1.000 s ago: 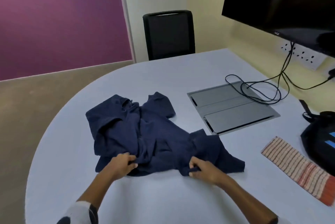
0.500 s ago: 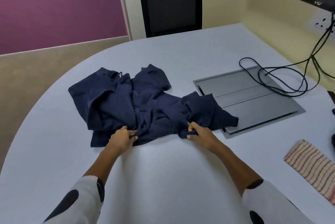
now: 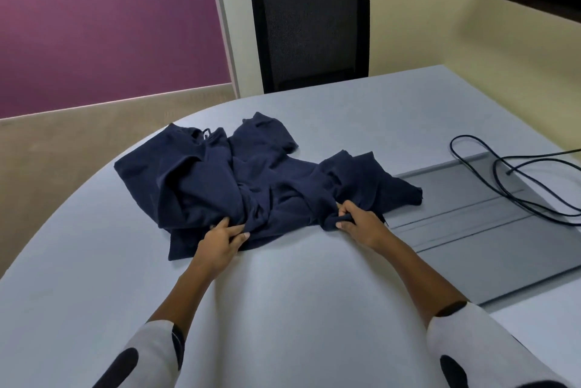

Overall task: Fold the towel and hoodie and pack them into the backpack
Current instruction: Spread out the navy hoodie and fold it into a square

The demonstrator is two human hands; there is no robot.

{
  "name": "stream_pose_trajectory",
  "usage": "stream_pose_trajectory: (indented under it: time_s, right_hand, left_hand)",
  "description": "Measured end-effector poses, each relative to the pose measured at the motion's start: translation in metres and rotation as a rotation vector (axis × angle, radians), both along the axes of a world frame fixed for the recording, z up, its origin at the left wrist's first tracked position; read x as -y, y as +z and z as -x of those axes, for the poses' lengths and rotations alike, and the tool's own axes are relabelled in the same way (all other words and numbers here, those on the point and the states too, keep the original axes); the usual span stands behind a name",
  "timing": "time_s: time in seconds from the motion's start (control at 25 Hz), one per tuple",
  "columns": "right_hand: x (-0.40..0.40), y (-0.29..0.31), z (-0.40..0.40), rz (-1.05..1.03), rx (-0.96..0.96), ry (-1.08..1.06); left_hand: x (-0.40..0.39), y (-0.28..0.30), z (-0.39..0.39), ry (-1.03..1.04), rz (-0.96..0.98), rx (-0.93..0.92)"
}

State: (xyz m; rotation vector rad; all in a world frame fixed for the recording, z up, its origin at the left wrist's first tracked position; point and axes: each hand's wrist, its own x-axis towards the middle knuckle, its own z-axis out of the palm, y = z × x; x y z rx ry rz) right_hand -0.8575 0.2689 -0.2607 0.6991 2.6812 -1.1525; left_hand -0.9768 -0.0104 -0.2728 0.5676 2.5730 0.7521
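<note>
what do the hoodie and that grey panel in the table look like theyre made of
Hoodie: soft matte navy knit, likely cotton fleece; it creases and bunches where both hands grip it. Grey panel: rigid, smooth, satin finish with straight seams; metal or plastic, cannot tell which.

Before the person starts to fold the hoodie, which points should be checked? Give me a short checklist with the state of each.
1. Left hand grips the hoodie hem: ok.
2. Right hand grips bunched fabric: ok.
3. Hoodie lies flat: not ok, crumpled.
4. Hoodie clear of the grey floor box lid: not ok, one corner overlaps it.
5. Cable apart from hoodie: ok.
6. Towel and backpack ready: cannot tell, out of view.
</note>
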Motion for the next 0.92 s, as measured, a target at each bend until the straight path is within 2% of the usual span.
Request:
stream_pose_trajectory:
  time_s: [0.12,0.16,0.24,0.32,0.36,0.4,0.44,0.48,0.52,0.6,0.76,0.84,0.92]
  right_hand:
    - [-0.022,0.012,0.014,0.066,-0.094,-0.074]
    - [-0.031,0.020,0.013,0.062,-0.178,-0.153]
    - [-0.053,0.039,-0.004,-0.045,-0.294,-0.339]
    - [-0.073,0.059,-0.035,-0.137,-0.356,-0.458]
    - [-0.079,0.069,-0.051,-0.110,-0.410,-0.502]
    - [-0.085,0.078,-0.067,-0.043,-0.488,-0.548]
    - [-0.088,0.088,-0.085,0.021,-0.555,-0.596]
    - [-0.089,0.098,-0.103,0.073,-0.614,-0.631]
    - [-0.088,0.107,-0.124,0.108,-0.637,-0.648]
    - [-0.085,0.116,-0.167,0.104,-0.582,-0.545]
    - [-0.060,0.099,-0.256,-0.228,-0.087,-0.131]
    - [-0.038,0.085,-0.287,-0.367,0.072,0.029]
    - [-0.009,0.073,-0.312,-0.468,0.193,0.208]
  left_hand:
    - [-0.007,0.014,0.015,0.082,-0.119,-0.027]
    - [-0.008,0.021,0.016,0.123,-0.093,-0.109]
    - [-0.010,0.043,0.009,0.214,0.080,-0.318]
    - [-0.006,0.072,-0.004,0.237,0.114,-0.515]
    - [0.000,0.087,-0.010,0.140,0.108,-0.661]
    - [0.009,0.101,-0.015,-0.044,0.119,-0.842]
    - [0.021,0.112,-0.019,-0.299,0.149,-0.986]
    - [0.035,0.120,-0.025,-0.553,0.181,-1.051]
    - [0.051,0.129,-0.038,-0.737,0.242,-1.049]
    - [0.081,0.140,-0.066,-0.876,0.404,-0.922]
    - [0.141,0.124,-0.128,-0.819,0.601,-0.741]
    - [0.157,0.110,-0.160,-0.764,0.676,-0.616]
    - [0.167,0.096,-0.194,-0.674,0.911,-0.462]
